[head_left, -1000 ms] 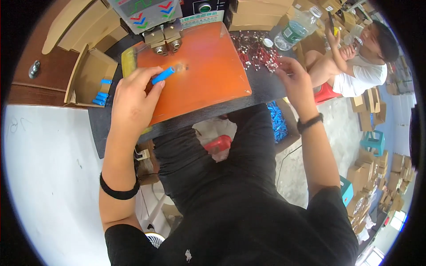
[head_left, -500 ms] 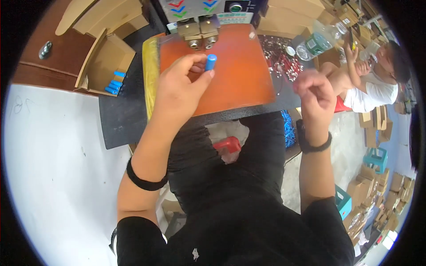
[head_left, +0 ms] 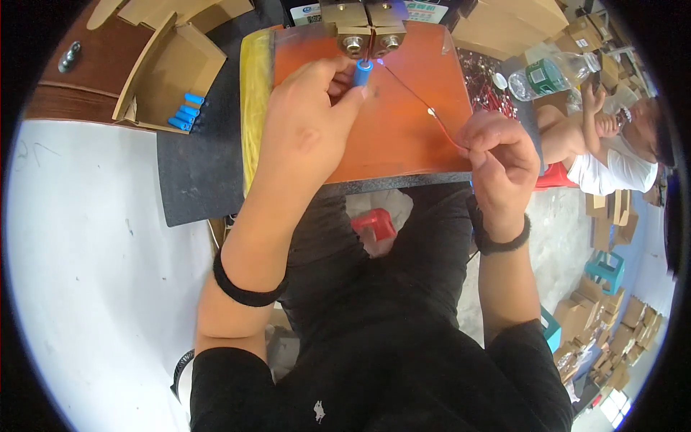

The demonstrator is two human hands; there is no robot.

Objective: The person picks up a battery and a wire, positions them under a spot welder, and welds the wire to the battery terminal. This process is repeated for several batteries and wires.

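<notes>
Between the thumb and fingers of my left hand (head_left: 311, 124) is a blue cylindrical battery cell (head_left: 361, 75), its end facing up. The cell sits just under the two metal heads (head_left: 370, 36) of a bench machine; whether it touches them I cannot tell. My right hand (head_left: 504, 160) pinches one end of a thin red wire (head_left: 445, 127). The wire runs up and left toward the heads, with a small pale bit partway along it. Its far end lies close to the cell. Beneath both hands is an orange mat (head_left: 403, 147).
At the left, an open cardboard box (head_left: 155, 75) has several blue cells (head_left: 188, 111) by its open end. A heap of red wires (head_left: 489, 86) and a clear plastic bottle (head_left: 547, 78) are on the right. A person in white (head_left: 612, 155) sits beyond.
My left hand has brought the cell up and slightly right, closer to the metal heads. My right hand has shifted a little left and down, and the red wire now shows stretched from it.
</notes>
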